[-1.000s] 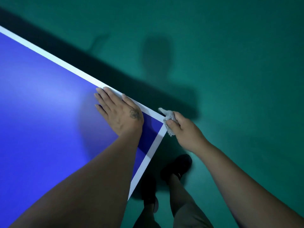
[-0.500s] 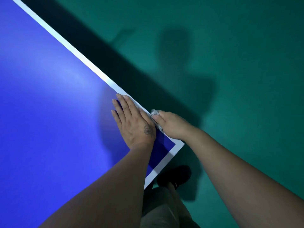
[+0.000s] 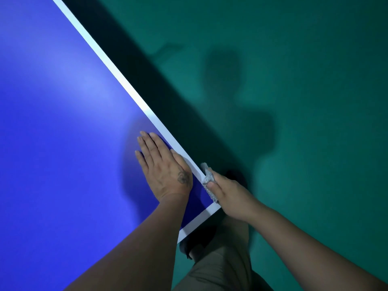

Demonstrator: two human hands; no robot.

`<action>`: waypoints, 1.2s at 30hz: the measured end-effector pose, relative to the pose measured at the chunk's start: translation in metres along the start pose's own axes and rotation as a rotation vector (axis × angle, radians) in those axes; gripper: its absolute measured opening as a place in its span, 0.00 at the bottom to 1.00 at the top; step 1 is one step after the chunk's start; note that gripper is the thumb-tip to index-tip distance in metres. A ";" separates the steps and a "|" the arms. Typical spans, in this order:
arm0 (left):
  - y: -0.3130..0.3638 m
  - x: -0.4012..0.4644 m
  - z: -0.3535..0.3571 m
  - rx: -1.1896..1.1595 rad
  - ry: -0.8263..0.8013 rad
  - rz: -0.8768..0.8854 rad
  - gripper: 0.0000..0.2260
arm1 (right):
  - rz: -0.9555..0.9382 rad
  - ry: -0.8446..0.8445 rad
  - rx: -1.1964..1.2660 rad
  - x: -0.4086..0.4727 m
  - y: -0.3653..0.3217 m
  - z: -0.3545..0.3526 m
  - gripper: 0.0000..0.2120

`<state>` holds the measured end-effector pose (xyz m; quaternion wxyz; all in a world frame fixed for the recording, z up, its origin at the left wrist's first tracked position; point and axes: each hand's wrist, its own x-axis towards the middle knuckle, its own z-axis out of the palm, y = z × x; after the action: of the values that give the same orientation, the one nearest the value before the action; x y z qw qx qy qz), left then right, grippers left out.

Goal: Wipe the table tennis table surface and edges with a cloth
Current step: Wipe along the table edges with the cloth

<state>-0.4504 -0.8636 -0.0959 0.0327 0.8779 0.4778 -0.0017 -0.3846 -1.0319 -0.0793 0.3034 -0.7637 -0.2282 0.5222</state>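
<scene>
Lower centre of the frame: a soft, light cloth (image 3: 209, 182) is bunched in the closed grip of the right hand (image 3: 230, 195) against the white edge of the blue surface (image 3: 63, 122); the left hand (image 3: 163, 166) is laid flat, open. The cloth is judged limp, best held wadded.

I can read no words, numbers, brand marks or signs anywhere here. The only mark near to a sign is a small dark tattoo on the back of my left hand (image 3: 165, 171), too blurred for me to make out any letters or shape in it. The white line (image 3: 117, 72) running along the edge of the table (image 3: 52, 122) beyond my fingers, and round the corner beside my wrist, is a plain painted stripe and carries no writing.
</scene>
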 end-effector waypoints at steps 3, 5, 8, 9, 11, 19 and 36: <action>0.000 -0.001 -0.001 -0.014 -0.007 0.015 0.31 | 0.019 0.001 -0.003 0.020 -0.017 -0.005 0.25; 0.000 -0.001 -0.001 -0.029 -0.008 0.010 0.32 | 0.011 -0.006 -0.027 0.038 -0.038 -0.011 0.24; 0.000 -0.001 -0.001 -0.065 0.000 -0.012 0.32 | -0.036 0.004 -0.085 0.074 -0.070 -0.018 0.22; 0.000 -0.001 -0.001 -0.072 0.005 -0.014 0.32 | -0.041 0.003 -0.105 0.086 -0.079 -0.020 0.22; 0.001 -0.001 -0.002 -0.077 0.006 -0.001 0.32 | -0.041 -0.009 -0.137 0.102 -0.092 -0.022 0.23; 0.001 -0.002 -0.004 -0.061 -0.003 0.009 0.31 | -0.065 -0.159 -0.173 0.061 -0.069 -0.028 0.30; 0.001 0.000 -0.007 -0.107 -0.019 0.017 0.31 | -0.015 -0.025 -0.187 0.181 -0.178 -0.039 0.11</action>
<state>-0.4494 -0.8639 -0.0890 0.0839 0.8790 0.4692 0.0157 -0.2908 -0.7936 -0.0630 0.2318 -0.7804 -0.2856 0.5056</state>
